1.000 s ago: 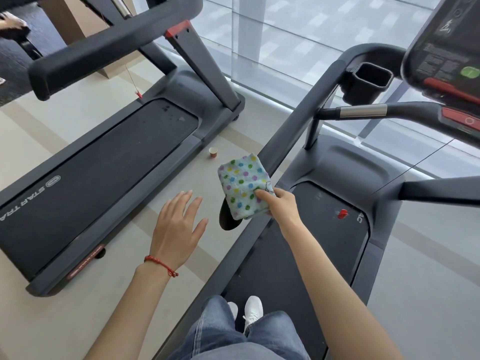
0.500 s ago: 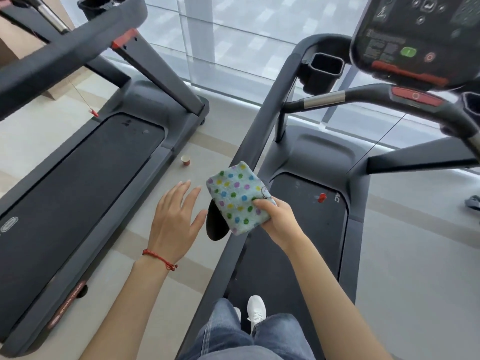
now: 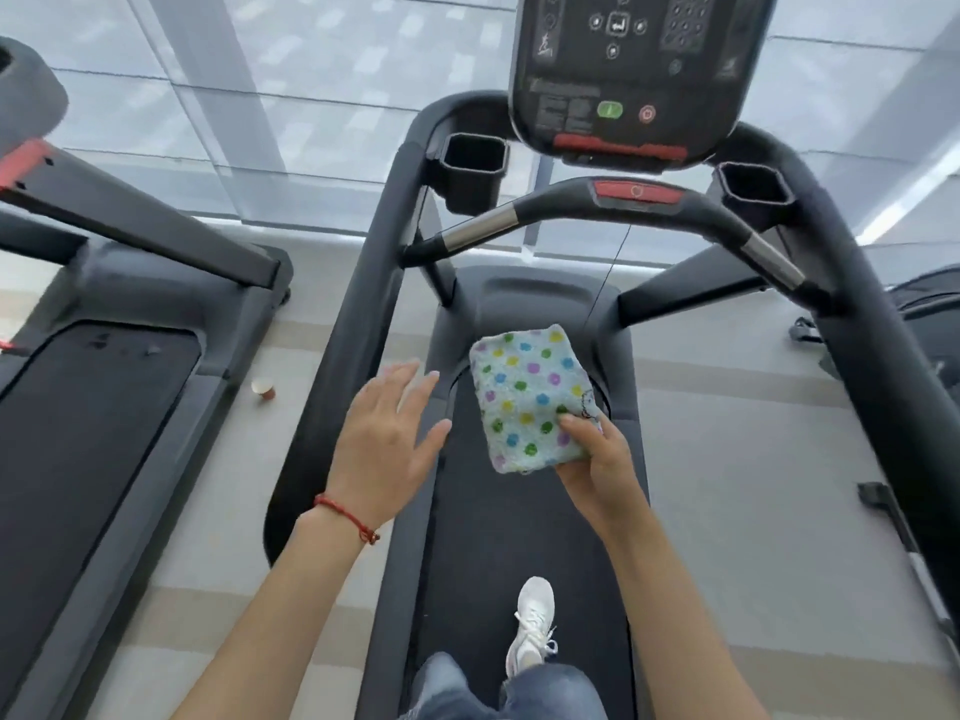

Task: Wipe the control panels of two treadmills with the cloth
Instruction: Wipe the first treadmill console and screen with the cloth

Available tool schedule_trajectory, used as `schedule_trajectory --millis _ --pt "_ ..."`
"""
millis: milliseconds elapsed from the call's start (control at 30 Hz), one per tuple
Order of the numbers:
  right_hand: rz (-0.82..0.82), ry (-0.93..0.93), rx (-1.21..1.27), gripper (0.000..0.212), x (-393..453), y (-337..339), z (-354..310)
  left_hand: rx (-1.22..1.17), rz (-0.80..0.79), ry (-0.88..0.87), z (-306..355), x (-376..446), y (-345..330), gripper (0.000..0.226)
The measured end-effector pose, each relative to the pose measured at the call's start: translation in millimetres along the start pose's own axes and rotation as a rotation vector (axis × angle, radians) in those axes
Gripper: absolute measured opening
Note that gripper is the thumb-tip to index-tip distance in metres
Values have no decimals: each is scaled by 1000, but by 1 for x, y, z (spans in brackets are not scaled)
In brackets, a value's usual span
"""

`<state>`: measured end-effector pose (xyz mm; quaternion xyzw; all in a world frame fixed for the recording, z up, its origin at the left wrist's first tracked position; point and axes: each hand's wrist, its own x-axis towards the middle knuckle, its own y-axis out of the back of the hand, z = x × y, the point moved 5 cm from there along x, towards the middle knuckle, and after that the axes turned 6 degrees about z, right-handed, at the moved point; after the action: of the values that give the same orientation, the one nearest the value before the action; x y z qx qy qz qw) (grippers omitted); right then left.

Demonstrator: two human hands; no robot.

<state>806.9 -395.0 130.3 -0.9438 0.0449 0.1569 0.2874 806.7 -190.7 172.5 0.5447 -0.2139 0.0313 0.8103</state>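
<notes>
My right hand (image 3: 597, 459) grips a folded light-blue cloth (image 3: 530, 397) with coloured dots, holding it flat over the belt of the treadmill I stand on. My left hand (image 3: 384, 439) hovers open just left of the cloth, fingers spread, a red string on its wrist. The black control panel (image 3: 634, 70) of this treadmill rises at the top centre, well above and beyond the cloth, with a green and a red button. A second treadmill (image 3: 104, 387) lies to the left; only its belt and frame show, its panel is out of view.
A curved handlebar (image 3: 613, 210) with a red stop bar crosses between the cloth and the panel. Cup holders (image 3: 472, 168) flank the console. A small paper cup (image 3: 262, 389) lies on the floor between the treadmills. A glass wall stands behind. Another machine's edge shows at right.
My view has swung right and up, bringing the control panel to the centre. Both hands and the cloth have shifted over the treadmill belt, closer to the console.
</notes>
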Motion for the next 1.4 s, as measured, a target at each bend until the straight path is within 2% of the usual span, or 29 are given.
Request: schedule_trajectory --millis 400,533,667,767,900,1000,1100,1167,1300,1400 --pt "25 119 46 35 91 96 -125 -27 -69 -72 95 142 -92 70" --pt "20 122 71 55 125 98 -151 -99 -47 -60 100 180 -107 64" --pt "11 139 94 63 163 89 -170 -341 -13 70 95 230 -116 62" --pt "-19 176 86 71 198 74 -185 -595 -69 162 99 278 -123 56" --pt "-52 227 92 76 246 46 -205 -991 -196 309 101 342 -132 29" --pt "-77 241 71 78 276 32 -218 -1196 -215 428 93 381 -138 14" --pt "-121 250 -17 80 300 20 -232 -1284 -219 533 80 412 -146 21" --pt "-92 239 -57 78 314 16 -242 -1291 -240 565 75 429 -150 23" --pt "128 161 -211 70 343 17 -266 -1246 -249 486 73 458 -154 27" --pt "150 99 -265 60 366 11 -280 -1243 -253 436 76 478 -160 26"
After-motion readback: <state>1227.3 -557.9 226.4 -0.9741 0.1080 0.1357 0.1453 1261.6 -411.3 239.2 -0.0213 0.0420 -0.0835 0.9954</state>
